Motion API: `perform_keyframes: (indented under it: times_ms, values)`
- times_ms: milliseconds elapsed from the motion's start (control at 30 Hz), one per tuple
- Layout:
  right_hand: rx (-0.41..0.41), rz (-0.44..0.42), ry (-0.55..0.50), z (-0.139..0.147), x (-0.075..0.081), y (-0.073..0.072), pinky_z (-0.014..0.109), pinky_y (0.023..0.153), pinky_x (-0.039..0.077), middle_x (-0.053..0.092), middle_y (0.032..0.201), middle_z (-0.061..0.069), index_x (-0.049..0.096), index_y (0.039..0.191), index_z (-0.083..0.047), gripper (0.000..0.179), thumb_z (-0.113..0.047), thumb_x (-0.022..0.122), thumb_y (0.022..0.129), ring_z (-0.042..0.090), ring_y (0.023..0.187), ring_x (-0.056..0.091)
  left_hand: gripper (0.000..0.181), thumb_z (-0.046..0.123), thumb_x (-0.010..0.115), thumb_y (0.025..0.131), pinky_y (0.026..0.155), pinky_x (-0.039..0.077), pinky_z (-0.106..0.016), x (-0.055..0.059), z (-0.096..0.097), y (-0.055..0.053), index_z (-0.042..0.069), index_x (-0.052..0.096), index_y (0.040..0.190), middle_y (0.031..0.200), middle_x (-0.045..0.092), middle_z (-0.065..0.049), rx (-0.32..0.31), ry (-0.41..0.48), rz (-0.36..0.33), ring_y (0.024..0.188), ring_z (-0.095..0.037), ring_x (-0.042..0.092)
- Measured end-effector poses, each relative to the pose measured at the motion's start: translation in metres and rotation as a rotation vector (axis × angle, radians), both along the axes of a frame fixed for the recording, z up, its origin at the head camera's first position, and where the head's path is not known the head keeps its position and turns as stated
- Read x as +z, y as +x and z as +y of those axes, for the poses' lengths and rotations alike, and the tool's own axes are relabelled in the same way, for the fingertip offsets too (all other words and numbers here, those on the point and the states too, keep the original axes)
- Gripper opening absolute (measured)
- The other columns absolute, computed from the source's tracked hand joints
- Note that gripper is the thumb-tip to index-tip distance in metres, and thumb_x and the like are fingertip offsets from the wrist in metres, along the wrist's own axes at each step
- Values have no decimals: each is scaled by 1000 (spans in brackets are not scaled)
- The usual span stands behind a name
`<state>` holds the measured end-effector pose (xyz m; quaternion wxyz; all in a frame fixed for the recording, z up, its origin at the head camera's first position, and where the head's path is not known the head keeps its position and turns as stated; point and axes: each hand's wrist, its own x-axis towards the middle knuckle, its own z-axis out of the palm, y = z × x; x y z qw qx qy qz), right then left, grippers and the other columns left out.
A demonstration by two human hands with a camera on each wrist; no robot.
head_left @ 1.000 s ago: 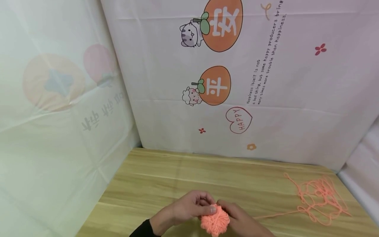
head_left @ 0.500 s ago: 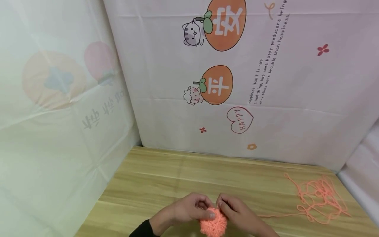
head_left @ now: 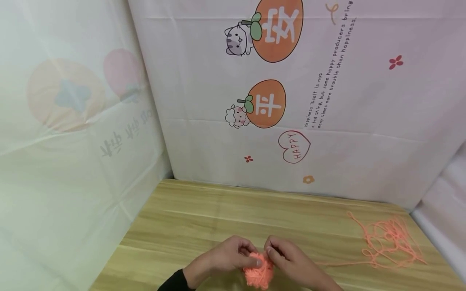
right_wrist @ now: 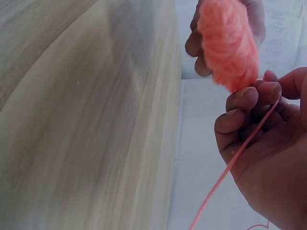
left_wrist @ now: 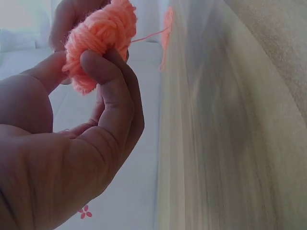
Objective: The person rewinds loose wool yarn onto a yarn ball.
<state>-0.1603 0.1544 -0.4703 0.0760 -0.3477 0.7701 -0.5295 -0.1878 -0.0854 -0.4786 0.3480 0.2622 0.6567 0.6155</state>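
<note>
A small wound ball of coral-pink yarn (head_left: 259, 275) is held above the table at the bottom of the head view. My left hand (head_left: 229, 255) grips it between thumb and curled fingers; in the left wrist view, the thumb and fingertips press into opposite sides of the yarn ball (left_wrist: 103, 36). Close against the ball's right side, my right hand (head_left: 291, 258) has its fingers curled. The right wrist view shows that hand (right_wrist: 268, 139) pinching a single yarn strand (right_wrist: 230, 165) that crosses its palm and trails away downward.
A loose tangle of the same yarn (head_left: 393, 238) lies at the right of the wooden table (head_left: 174, 226), joined by a strand running to the right hand. Printed white cloth (head_left: 204, 149) stands behind the table, and another cloth (head_left: 73, 194) hangs along the left.
The right hand has risen slightly and turned so its thumb and fingers show beside the ball. The ball has tilted and shifted a little left in the left hand.
</note>
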Motion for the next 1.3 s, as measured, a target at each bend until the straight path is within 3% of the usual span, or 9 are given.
perform_keyframes:
  times_ms: [167, 433, 533, 733, 967, 1133, 1300]
  values:
    - [17, 0, 13, 0, 2, 1, 21, 51, 44, 56, 75, 8, 59, 98, -11, 23, -11, 38, 107, 6, 58, 43, 22, 26, 68, 91, 58, 51, -25, -4, 1, -3, 9, 69, 105, 83, 70, -4, 66, -48, 70, 68, -11, 63]
    - [19, -49, 26, -1, 3, 8, 20, 53, 43, 55, 75, 15, 60, 98, -10, 23, -13, 39, 107, 6, 58, 42, 23, 26, 68, 91, 59, 50, -28, -5, 2, -4, 7, 68, 103, 80, 68, -6, 178, -66, 64, 69, -13, 61]
    - [20, -68, 8, -1, 2, 11, 20, 53, 43, 52, 72, 9, 58, 97, -7, 24, -12, 37, 108, 6, 58, 41, 26, 27, 69, 91, 60, 52, -30, -6, 2, -5, 6, 66, 104, 85, 67, -7, 228, -81, 40, 73, -15, 62]
    - [4, -46, -14, -1, -2, 14, 20, 53, 43, 46, 70, -2, 56, 94, -7, 22, -11, 38, 107, 5, 58, 40, 31, 24, 68, 92, 68, 58, -44, -8, 3, -9, 0, 60, 110, 100, 60, -15, 282, 3, -41, 81, -24, 65]
    - [-13, -38, -24, -1, -5, 17, 21, 54, 44, 47, 69, -2, 54, 91, -12, 22, -10, 38, 107, 5, 58, 42, 30, 19, 69, 92, 72, 58, -42, -9, 7, -12, -4, 58, 108, 103, 59, -17, 355, 118, -45, 83, -25, 66]
    - [-7, -45, -40, 0, -8, 19, 20, 54, 43, 48, 68, 2, 54, 92, -10, 24, -9, 36, 107, 6, 58, 42, 34, 19, 66, 93, 79, 55, -49, -8, 7, -17, -5, 56, 115, 106, 61, -19, 385, 195, -92, 88, -29, 66]
    - [24, -78, -67, 2, -12, 20, 23, 54, 46, 49, 71, 16, 53, 95, -5, 25, -9, 32, 108, 8, 59, 43, 35, 22, 66, 94, 82, 54, -50, -4, 6, -20, -4, 57, 116, 107, 63, -19, 377, 216, -106, 93, -29, 65]
